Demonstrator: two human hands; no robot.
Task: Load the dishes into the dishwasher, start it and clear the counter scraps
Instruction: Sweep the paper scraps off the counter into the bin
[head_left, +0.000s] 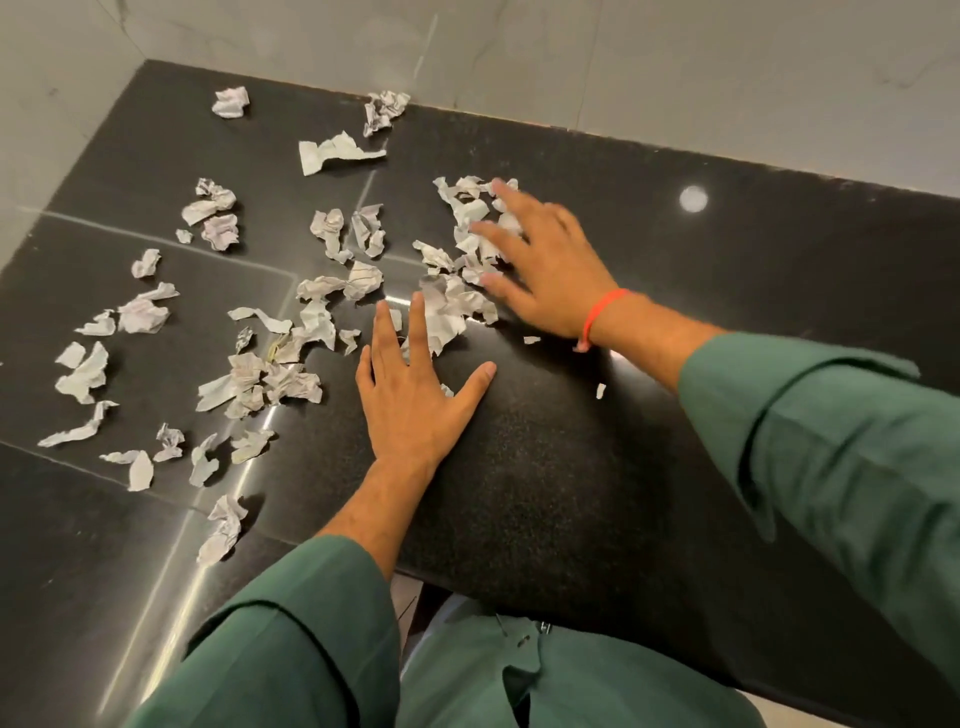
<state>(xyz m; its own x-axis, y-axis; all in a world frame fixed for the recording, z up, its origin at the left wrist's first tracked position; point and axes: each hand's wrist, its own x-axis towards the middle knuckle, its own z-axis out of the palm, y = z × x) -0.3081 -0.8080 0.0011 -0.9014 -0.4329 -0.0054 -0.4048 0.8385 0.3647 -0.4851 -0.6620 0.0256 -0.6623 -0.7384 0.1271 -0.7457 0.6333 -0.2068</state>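
Right hand flat, fingers spread on paper scraps, left hand flat beside them, fingers straight, more scraps strewn leftward across black counter, bare stretch toward near edge

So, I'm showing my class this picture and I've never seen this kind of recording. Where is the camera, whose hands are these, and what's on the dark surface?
There is no machine: a person wears a camera on the head, looking down at their own hands. The left hand lies flat, fingers straight, on the black counter. The right hand, with a red wrist band, is spread over a heap of torn, crumpled paper scraps; it is blurred. Neither hand grips anything. More scraps lie scattered to the left. Green sleeves cover both arms.
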